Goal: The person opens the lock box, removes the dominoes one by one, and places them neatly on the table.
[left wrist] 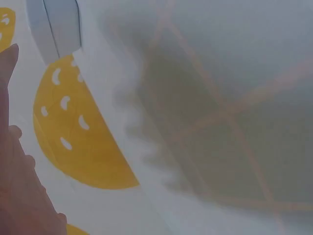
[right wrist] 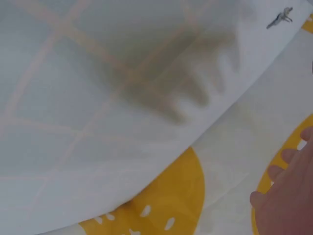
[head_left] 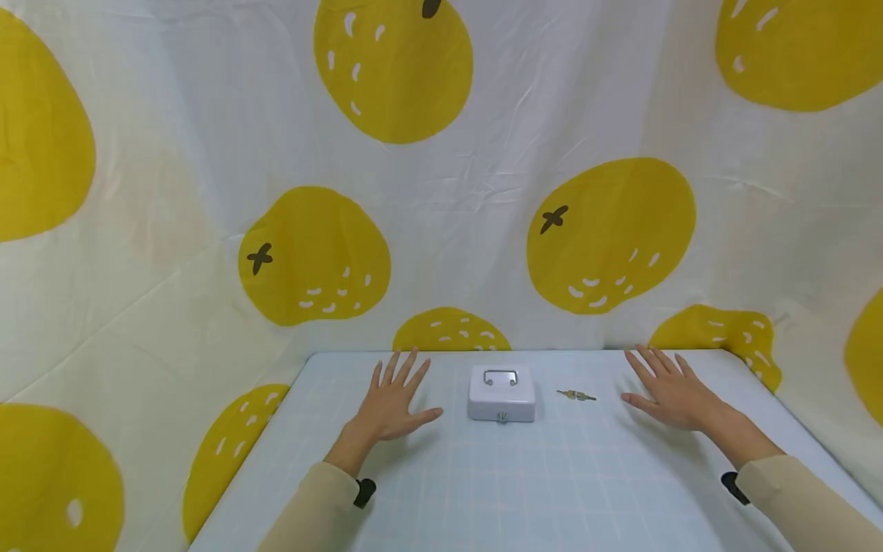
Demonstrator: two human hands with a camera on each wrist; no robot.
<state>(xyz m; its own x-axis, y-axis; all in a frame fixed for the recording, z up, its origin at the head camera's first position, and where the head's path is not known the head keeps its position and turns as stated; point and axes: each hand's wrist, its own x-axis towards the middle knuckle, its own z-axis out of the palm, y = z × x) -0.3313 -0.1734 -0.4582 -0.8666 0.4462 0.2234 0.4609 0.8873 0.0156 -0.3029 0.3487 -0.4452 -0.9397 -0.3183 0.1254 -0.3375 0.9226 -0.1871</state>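
A small white cash box (head_left: 502, 395) with a folding metal handle on its lid and a lock at its front stands on the table, lid down. Just right of it lie small brass-coloured keys (head_left: 576, 395). My left hand (head_left: 390, 402) hovers left of the box, fingers spread and holding nothing. On the far side of the keys, my right hand (head_left: 672, 391) is also raised with spread fingers and an empty palm. Shadows of both hands fall on the tabletop. In the right wrist view the keys (right wrist: 280, 18) show near the upper right corner.
The table (head_left: 524, 491) has a pale blue cover with a faint light grid. Behind and beside it hangs a white curtain (head_left: 462, 230) printed with large yellow fruit. A black band (head_left: 364, 493) sits at the left wrist, another (head_left: 734, 487) at the right.
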